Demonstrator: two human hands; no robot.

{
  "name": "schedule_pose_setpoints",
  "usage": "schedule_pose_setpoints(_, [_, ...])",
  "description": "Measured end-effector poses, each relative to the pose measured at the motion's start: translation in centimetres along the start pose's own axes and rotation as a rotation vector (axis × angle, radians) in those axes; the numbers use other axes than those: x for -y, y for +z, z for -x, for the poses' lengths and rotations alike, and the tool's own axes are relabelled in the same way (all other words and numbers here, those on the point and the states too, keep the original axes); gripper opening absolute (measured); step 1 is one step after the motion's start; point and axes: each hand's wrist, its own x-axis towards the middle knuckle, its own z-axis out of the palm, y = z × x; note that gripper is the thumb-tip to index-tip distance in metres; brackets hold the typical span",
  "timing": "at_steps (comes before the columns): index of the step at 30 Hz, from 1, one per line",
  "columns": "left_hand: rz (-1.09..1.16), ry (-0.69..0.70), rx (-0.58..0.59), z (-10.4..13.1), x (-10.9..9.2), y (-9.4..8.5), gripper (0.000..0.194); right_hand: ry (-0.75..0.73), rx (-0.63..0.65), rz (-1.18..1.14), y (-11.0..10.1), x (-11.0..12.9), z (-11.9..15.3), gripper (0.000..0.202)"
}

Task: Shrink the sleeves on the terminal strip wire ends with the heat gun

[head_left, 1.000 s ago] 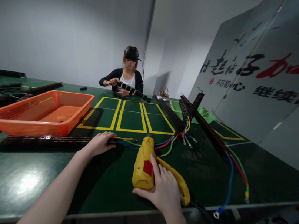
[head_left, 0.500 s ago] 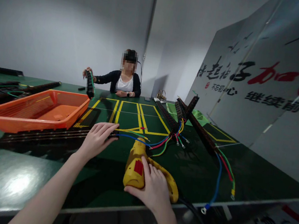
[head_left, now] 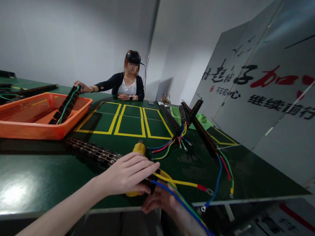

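Note:
My left hand (head_left: pixel 131 173) is closed around a long black strip (head_left: pixel 96 152) with metal rods along it, near its wired end. Yellow, blue and green wires stick out of that end, including a yellow wire (head_left: pixel 183 182) with a red sleeve and ring terminal, and a blue wire (head_left: pixel 175 195). My right hand (head_left: pixel 167 202) is just below this end, behind the wires; its blurred fingers are partly covered, so its grip is unclear. A yellow heat gun (head_left: pixel 140 148) lies on the table, mostly hidden by my left hand and the strip.
An orange basket (head_left: pixel 25 130) stands at left; across the table, a person's hand (head_left: pixel 81 86) holds a black strip (head_left: pixel 66 106) inside it. More wired strips (head_left: pixel 200 128) lie at right by a green basket (head_left: pixel 204 120). Yellow tape rectangles (head_left: pixel 129 134) mark the green table.
My left hand has brought the strip right and closer to me. My right hand has left the heat gun for the wired end. The person opposite has lowered a strip into the orange basket.

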Motion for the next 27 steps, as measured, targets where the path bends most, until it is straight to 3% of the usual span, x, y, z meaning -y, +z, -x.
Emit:
schedule_pose_setpoints(3, [0.097, 0.033, -0.013, -0.5, -0.9, -0.2, 0.054, 0.101, 0.101, -0.128, -0.6, 0.3, 1.0, 0.059])
schedule_pose_setpoints(8, [0.223, 0.126, -0.008, -0.1, -2.0, 0.1, 0.047, 0.266, 0.232, -0.325, 0.3, 2.0, 1.0, 0.08])
schedule_pose_setpoints(10, [0.262, 0.135, -0.026, 0.6, -2.0, 0.3, 0.046, 0.296, 0.256, -0.307, 1.1, 2.9, 0.8, 0.07])
schedule_pose_setpoints(13, [0.309, 0.112, -0.082, 1.7, -1.6, 0.8, 0.048, 0.328, 0.229, -0.251, 2.3, 3.8, 0.1, 0.053])
schedule_pose_setpoints(19, [0.392, 0.087, -0.178, 3.7, -0.7, 1.5, 0.058, 0.437, 0.206, -0.114, 4.1, 3.7, -2.1, 0.044])
schedule_pose_setpoints(24, [0.424, 0.07, -0.163, 4.6, -0.1, 1.6, 0.058, 0.42, 0.032, -0.074, 5.3, 2.5, -3.7, 0.04])
schedule_pose_setpoints(27, [0.392, 0.022, -0.214, 4.4, 0.1, 1.4, 0.052, 0.419, -0.02, -0.088, 5.4, 3.2, -4.0, 0.028])
